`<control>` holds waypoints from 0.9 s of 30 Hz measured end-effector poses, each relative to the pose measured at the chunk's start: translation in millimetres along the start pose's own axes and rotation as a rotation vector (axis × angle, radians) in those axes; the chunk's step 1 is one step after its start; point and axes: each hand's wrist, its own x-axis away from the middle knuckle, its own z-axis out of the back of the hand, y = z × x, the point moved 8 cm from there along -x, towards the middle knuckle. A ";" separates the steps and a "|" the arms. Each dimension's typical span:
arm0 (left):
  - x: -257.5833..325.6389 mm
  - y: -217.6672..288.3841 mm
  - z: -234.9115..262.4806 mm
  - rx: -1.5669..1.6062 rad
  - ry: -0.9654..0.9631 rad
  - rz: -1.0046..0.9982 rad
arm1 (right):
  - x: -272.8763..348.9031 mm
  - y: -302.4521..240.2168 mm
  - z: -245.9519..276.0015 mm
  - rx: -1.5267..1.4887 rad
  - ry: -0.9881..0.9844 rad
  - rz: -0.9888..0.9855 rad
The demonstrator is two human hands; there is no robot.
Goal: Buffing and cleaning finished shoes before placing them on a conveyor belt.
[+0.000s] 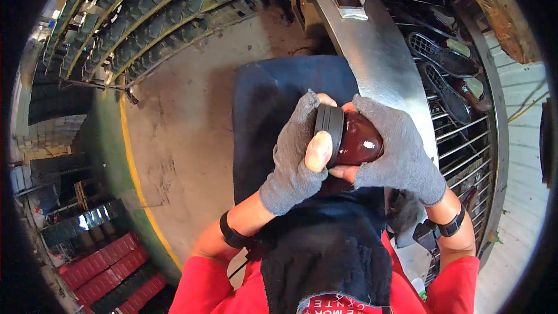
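A glossy dark-brown shoe (357,139) with a black sole is held in front of my chest, sole edge turned to the left. My left hand (296,151), in a grey fingerless glove, grips the sole end with the thumb pressed on its edge. Wearing the same kind of glove, my right hand (395,151) wraps the shiny upper from the right. Both hands are over a dark blue apron (273,104) that covers my lap.
A curved metal workbench (378,52) runs behind the hands. Wire racks (459,134) at the right carry black shoe soles (442,55). Long rows of soles (163,6) fill the upper left. Concrete floor with a yellow line (131,157); red crates (104,267) at lower left.
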 end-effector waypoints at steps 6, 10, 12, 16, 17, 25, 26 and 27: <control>27.6 15.2 3.2 -0.054 -0.105 -0.012 | 17.0 -33.9 -7.1 0.140 -0.056 0.042; 25.9 40.6 3.0 0.093 -0.376 -0.048 | 37.8 -36.1 -5.1 0.078 -0.154 -0.041; 18.5 51.9 4.4 0.010 -0.341 -0.127 | 39.5 -38.3 -0.8 0.016 -0.224 -0.158; 25.0 40.7 -1.9 0.113 -0.207 0.057 | 42.1 -46.8 -16.3 0.179 -0.488 -0.134; 24.5 43.8 -2.9 0.116 -0.201 0.050 | 45.3 -49.7 -21.2 0.237 -0.510 -0.080; 35.9 37.3 -10.1 0.494 -0.146 0.288 | 47.1 -65.0 -24.5 0.322 -0.336 0.249; 32.4 39.9 -10.1 0.461 -0.218 0.306 | 41.3 -65.6 -23.9 0.314 -0.355 0.263; 31.5 39.7 -10.9 0.429 -0.298 0.326 | 33.8 -62.3 -26.8 0.286 -0.409 0.239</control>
